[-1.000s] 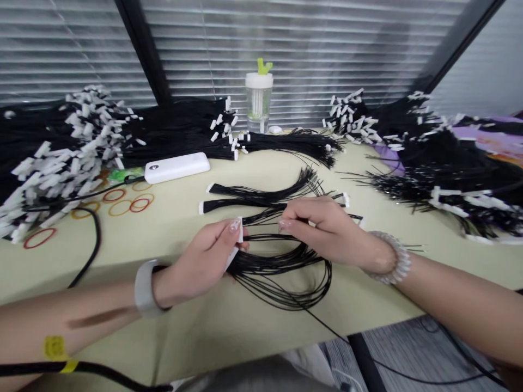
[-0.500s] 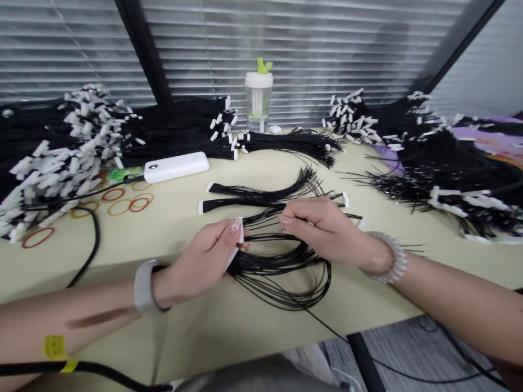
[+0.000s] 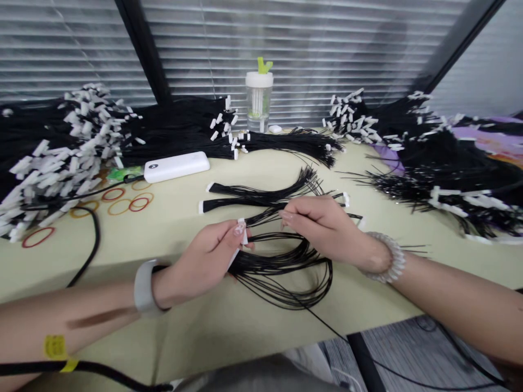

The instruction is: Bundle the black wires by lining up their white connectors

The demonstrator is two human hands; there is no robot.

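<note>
Between thumb and fingers, my left hand (image 3: 212, 247) grips a white connector (image 3: 244, 235) with thin black wires running right from it. A second white piece shows under the fingers, beside a looped bundle of black wires (image 3: 281, 264). My right hand (image 3: 316, 223) is closed in a pinch over the wires, to the right of the connector. Whether a wire end lies in that pinch is too small to tell. Just beyond the hands lie two wire bundles with white connectors (image 3: 201, 207) at their left ends.
Large piles of black wires with white connectors (image 3: 81, 147) stand at left and at right (image 3: 457, 174). A white power bank (image 3: 177, 167), rubber bands (image 3: 119, 207) and a black cable (image 3: 97, 234) lie on the left. A clear bottle (image 3: 259, 103) stands by the blinds.
The connector in my left hand has tilted and shifted slightly to the right. My right hand stays almost in place, still pinched.
</note>
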